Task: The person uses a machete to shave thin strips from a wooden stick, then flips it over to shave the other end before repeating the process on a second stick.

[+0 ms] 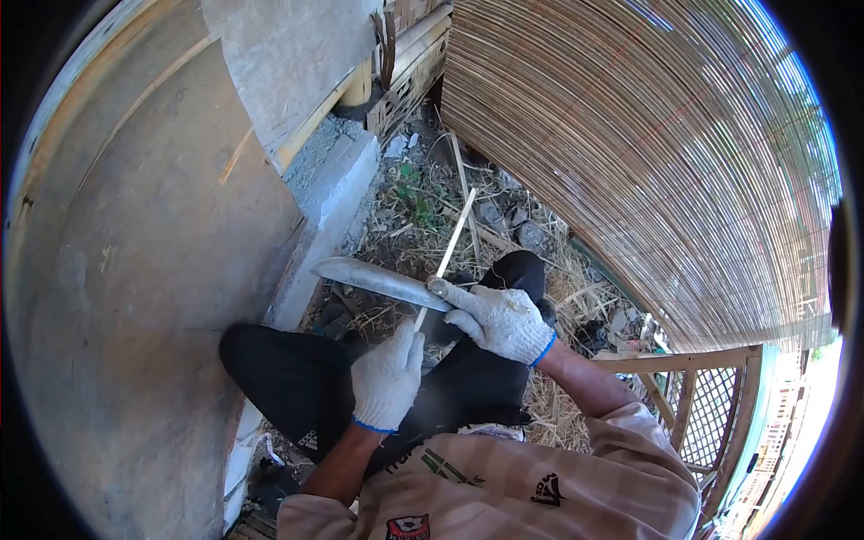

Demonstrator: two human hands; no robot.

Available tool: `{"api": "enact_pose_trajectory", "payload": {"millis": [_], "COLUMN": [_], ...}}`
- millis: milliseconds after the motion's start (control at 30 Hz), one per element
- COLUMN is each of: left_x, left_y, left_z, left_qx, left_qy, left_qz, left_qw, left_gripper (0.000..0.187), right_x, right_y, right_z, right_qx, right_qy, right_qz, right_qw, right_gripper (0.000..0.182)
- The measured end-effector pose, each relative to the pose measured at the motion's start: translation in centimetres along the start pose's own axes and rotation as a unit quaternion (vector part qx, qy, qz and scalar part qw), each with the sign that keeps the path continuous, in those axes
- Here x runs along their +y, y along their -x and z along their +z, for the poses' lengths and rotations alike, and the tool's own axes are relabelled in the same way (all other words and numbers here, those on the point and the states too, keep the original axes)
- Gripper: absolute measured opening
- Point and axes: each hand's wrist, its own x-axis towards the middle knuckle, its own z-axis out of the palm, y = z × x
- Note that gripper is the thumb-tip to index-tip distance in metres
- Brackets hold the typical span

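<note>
My right hand, in a white knit glove with a blue cuff, is closed around the handle of a machete. Its broad grey blade points left, over the ground between my knees. A thin pale bamboo strip slants up and away, crossing the machete near the handle, beside my right index finger. The strip's lower end goes into my left hand, gloved the same way, with its fingers closed on it. Whether the blade's edge bites into the strip cannot be made out.
A slatted bamboo screen rises on the right, above a wooden lattice frame. To the left stands a large plywood panel beside a concrete ledge. Straw, shavings and stones litter the ground ahead.
</note>
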Motion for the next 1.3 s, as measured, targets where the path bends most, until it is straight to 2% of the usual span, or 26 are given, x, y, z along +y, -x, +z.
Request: {"api": "enact_pose_trajectory", "payload": {"millis": [67,100,133,200,267,333,367,400,433,467,533,633,733,867,967,1033,1233,1300], "left_x": [0.1,0.2,0.4,0.3,0.5,0.5,0.6,0.8,1.3,1.2,0.6,0.0,0.6,0.8,1.0,1.3,1.3,1.7], "left_y": [0.2,0.7,1.5,1.8,1.8,1.0,0.5,0.1,-0.5,-0.9,-1.3,-1.5,-1.9,-2.4,-2.8,-3.3,-3.8,-2.8], "left_z": [-0.7,-0.8,-0.9,-1.3,-1.2,-1.0,-1.1,-1.3,-2.0,-2.1,-2.1,-2.0,-2.1,-1.9,-1.8,-2.6,-2.6,-3.1], "left_qx": [-0.018,-0.018,-0.027,-0.033,-0.068,-0.056,-0.077,-0.100,-0.114,-0.116,-0.141,-0.137,-0.115,-0.109,-0.048,-0.093,-0.071,-0.089], "left_qy": [-0.001,-0.002,0.015,0.032,0.060,0.078,0.103,0.126,0.173,0.170,0.183,0.223,0.225,0.249,0.246,0.226,0.241,0.261], "left_qz": [-0.008,-0.009,-0.019,-0.030,-0.058,-0.050,-0.064,-0.078,-0.103,-0.102,-0.119,-0.153,-0.139,-0.141,-0.096,-0.124,-0.095,-0.121], "left_qw": [1.000,1.000,0.999,0.998,0.994,0.994,0.990,0.984,0.973,0.973,0.966,0.953,0.957,0.952,0.963,0.962,0.963,0.954], "left_gripper": [0.025,0.025,0.025,0.024,0.023,0.021,0.023,0.026,0.026,0.026,0.030,0.034,0.036,0.035,0.031,0.032,0.029,0.029], "right_x": [2.4,3.1,5.3,6.5,6.9,7.5,5.7,3.5,1.4,0.7,-0.4,-1.3,-1.0,-0.4,-0.2,-0.1,0.2,2.6], "right_y": [-1.1,-1.6,-2.5,-3.0,-2.1,-0.9,-0.1,0.9,1.3,1.9,2.5,2.8,2.2,1.3,0.8,0.5,-0.2,-0.6], "right_z": [0.6,-1.7,-2.1,-5.1,-5.5,-2.6,-2.2,-2.1,-2.3,-0.6,1.0,1.9,1.5,0.4,-0.4,-0.9,-1.8,-1.4], "right_qx": [0.163,0.108,0.171,0.181,0.197,0.251,0.225,0.109,0.063,0.076,0.034,-0.001,-0.004,0.024,0.049,0.049,0.045,0.218], "right_qy": [0.001,0.003,-0.008,-0.115,-0.108,-0.048,-0.041,-0.118,-0.111,-0.121,-0.112,-0.058,-0.059,-0.024,-0.017,-0.006,0.029,0.000], "right_qz": [-0.033,0.099,0.131,0.227,0.205,0.049,0.024,0.134,0.123,0.073,0.030,0.017,0.024,0.003,-0.003,-0.002,0.008,0.020], "right_qw": [0.986,0.989,0.977,0.950,0.953,0.966,0.973,0.978,0.984,0.987,0.993,0.998,0.998,0.999,0.999,0.999,0.999,0.976], "right_gripper": [0.057,0.055,0.055,0.053,0.052,0.055,0.058,0.062,0.064,0.065,0.064,0.062,0.065,0.060,0.059,0.059,0.056,0.051]}}
